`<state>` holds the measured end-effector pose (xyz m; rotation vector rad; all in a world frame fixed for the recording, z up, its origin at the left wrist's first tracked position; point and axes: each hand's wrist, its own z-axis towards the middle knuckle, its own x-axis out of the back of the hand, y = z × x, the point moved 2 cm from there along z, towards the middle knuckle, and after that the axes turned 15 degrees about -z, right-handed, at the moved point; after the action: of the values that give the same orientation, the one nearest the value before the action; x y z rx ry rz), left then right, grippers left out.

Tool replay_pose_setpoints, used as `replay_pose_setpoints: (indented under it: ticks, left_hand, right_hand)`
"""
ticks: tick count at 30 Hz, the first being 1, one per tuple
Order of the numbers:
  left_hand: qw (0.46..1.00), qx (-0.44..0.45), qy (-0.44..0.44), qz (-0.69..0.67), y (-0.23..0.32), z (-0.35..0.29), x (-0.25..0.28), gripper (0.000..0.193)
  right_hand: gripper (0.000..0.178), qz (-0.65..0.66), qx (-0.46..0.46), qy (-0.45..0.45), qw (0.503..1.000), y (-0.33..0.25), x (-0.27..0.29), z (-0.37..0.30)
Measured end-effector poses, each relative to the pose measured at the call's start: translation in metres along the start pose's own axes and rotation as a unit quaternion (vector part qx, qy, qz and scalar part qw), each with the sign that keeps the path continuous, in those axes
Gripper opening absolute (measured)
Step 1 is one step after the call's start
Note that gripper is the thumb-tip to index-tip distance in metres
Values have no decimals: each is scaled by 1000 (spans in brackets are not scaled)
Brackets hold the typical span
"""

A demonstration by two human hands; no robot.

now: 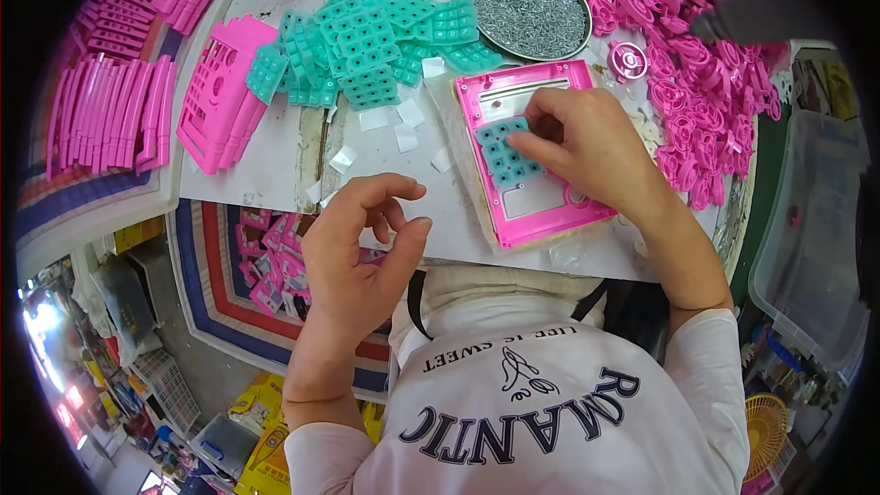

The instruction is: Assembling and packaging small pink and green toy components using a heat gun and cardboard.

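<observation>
In front of me a pink plastic housing (573,218) lies on the worktable, face down or tilted I cannot tell, with rectangular windows in it. A teal rubber keypad (505,165) with rows of raised buttons rests inside its left part. My right hand (582,142) reaches over the housing from the right, thumb and curled forefinger closed at the keypad's upper right edge. To the left of the housing, my left hand (362,243) hovers above the table's near edge. Its thumb and forefinger are apart, fingers loosely bent, with nothing between them.
Teal keypads (367,41) lie heaped at the back. Behind the housing stands a round tin of small screws (532,9). Pink ring-shaped parts (683,82) pile up at right; pink housings (215,96) stack at left. Small white squares (406,137) lie scattered.
</observation>
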<state>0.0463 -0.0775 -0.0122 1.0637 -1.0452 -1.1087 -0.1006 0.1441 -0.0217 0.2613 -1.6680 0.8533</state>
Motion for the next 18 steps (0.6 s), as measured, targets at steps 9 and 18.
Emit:
replay_pose_setpoints:
  ticks: [9, 18]
  left_hand:
    - [999, 20, -2, 32, -5, 1, 7, 30]
    - [975, -100, -87, 180, 36, 75, 25, 23]
  right_hand:
    - [83, -92, 183, 79, 976, -10, 10, -43]
    - [104, -231, 177, -66, 954, -33, -19, -48]
